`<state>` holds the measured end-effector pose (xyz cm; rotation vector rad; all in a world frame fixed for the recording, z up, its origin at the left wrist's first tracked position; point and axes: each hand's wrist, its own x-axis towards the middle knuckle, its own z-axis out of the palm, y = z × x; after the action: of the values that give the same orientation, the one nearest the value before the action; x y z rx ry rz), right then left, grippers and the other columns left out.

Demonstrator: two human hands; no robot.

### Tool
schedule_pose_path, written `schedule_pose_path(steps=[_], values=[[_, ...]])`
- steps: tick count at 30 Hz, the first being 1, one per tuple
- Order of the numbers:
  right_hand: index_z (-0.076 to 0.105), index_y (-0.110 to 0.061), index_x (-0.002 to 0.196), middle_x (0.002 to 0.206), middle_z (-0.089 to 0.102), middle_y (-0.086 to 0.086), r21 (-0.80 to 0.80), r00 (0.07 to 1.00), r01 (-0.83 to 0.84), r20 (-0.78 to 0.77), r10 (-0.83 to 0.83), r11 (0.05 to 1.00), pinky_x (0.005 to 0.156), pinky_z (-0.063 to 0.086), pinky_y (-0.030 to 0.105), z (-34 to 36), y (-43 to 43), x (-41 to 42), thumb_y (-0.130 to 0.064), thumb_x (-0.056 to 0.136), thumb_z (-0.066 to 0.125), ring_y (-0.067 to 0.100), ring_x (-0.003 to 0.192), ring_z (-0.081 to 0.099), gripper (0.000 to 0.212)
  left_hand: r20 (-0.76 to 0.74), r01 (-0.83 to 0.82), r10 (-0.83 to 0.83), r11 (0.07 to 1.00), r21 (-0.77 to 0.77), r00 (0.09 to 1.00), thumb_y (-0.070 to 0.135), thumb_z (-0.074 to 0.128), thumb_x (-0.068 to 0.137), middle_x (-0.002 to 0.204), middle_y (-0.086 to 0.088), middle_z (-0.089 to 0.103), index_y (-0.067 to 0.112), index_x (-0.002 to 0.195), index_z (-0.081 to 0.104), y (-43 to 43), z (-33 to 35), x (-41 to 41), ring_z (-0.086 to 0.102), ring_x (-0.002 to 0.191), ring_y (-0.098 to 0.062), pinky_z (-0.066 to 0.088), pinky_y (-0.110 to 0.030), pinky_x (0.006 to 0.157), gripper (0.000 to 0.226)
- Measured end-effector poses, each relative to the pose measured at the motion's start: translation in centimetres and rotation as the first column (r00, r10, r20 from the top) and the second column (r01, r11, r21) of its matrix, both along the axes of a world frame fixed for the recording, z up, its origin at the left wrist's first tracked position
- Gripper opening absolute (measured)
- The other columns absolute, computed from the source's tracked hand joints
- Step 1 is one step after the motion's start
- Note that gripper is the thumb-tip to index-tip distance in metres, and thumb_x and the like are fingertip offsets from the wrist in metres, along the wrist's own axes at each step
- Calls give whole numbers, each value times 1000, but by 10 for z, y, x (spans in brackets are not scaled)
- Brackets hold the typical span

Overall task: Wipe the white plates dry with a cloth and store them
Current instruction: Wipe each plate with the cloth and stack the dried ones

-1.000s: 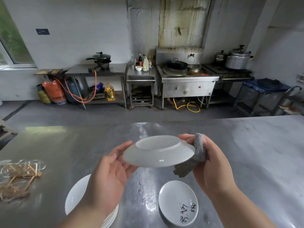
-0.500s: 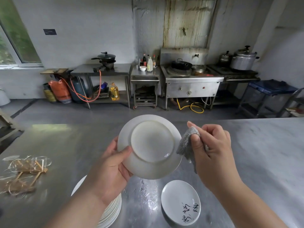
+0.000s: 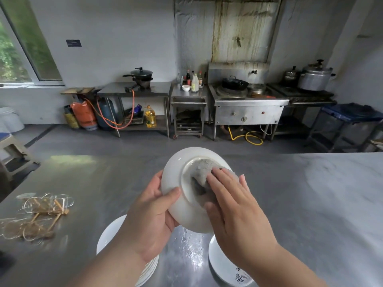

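Note:
I hold a white plate [image 3: 178, 175] upright over the steel table [image 3: 300, 204], its underside facing me. My left hand [image 3: 153, 210] grips its left rim, thumb on the back. With straight fingers my right hand [image 3: 234, 206] presses a grey cloth [image 3: 202, 170] flat against the plate's base ring. Below my left arm a stack of white plates [image 3: 109, 235] stands on the table. At the lower right lies a single white plate [image 3: 221, 264] with black writing, partly hidden by my right forearm.
A pile of thin gold wire stands [image 3: 37, 214] lies at the table's left. Water glistens on the steel between the plates [image 3: 190, 247]. Beyond the table's far edge are stoves [image 3: 246, 100], pots and gas cylinders [image 3: 85, 114] along the wall.
The plate has tilted from flat to upright with its underside toward me. My right hand moved from the plate's right rim onto its base, pressing the cloth there.

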<state>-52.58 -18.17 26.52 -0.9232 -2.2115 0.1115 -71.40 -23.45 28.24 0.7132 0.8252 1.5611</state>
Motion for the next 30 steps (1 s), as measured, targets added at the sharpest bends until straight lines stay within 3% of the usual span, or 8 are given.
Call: schedule_pose_path(steps=[5,9,12,14,19,22,26,30], values=[[20,-17,166,172,10,-10,-146,990,-112,69,123,983,131,8,46,20,8,-8,-75,100,16,12,162,-1,88,-101,48,-47,999,6,994,10,65,88,127,-15,73,27,130,68,0,0,4,74,100,-25,62,-34,68,45],[46,-8,154,168,35,0,-68,964,-263,19,265,962,128,26,45,24,-5,-13,-67,103,28,18,159,22,79,-99,14,-13,1000,9,995,0,67,81,108,-14,76,25,119,74,3,3,-1,74,81,-20,58,-27,57,46],[62,-2,135,150,57,4,16,990,-97,100,95,995,117,43,51,15,-10,-4,-71,101,24,24,145,50,86,-67,-14,16,999,28,998,5,67,85,122,-20,74,19,134,64,3,4,-11,75,96,-29,63,-37,65,51],[58,1,135,151,56,9,-39,987,44,157,-38,998,120,38,55,13,-7,0,-78,97,17,29,143,52,97,-55,-14,15,1000,24,998,9,65,84,128,-20,71,18,139,60,2,5,-12,73,103,-31,63,-39,66,56],[-2,-12,166,175,2,12,-165,959,119,273,-71,979,129,-11,38,17,-3,-14,-83,87,-10,28,162,-6,106,-120,39,-35,999,33,992,10,63,88,130,-17,71,21,140,58,3,8,2,73,103,-30,63,-40,73,53],[-18,-17,161,172,-20,10,-176,993,55,117,-35,983,128,-15,41,19,-2,-26,-69,100,4,26,158,-25,83,-128,46,-40,998,48,991,10,63,89,131,-17,71,23,137,62,6,14,5,74,99,-28,62,-38,71,50],[16,3,160,173,-8,18,-134,982,-61,-186,35,989,130,-1,49,14,8,-22,-30,101,35,34,161,-13,71,-100,49,-43,997,57,994,10,63,89,130,-17,71,23,138,61,5,15,3,74,104,-29,62,-39,69,51],[50,-5,113,167,17,7,-183,940,-80,-342,13,980,119,28,24,19,21,-15,-9,98,44,21,161,11,17,-33,59,-57,996,61,998,8,63,88,132,-16,71,23,136,64,2,11,4,72,110,-29,63,-41,78,50]])
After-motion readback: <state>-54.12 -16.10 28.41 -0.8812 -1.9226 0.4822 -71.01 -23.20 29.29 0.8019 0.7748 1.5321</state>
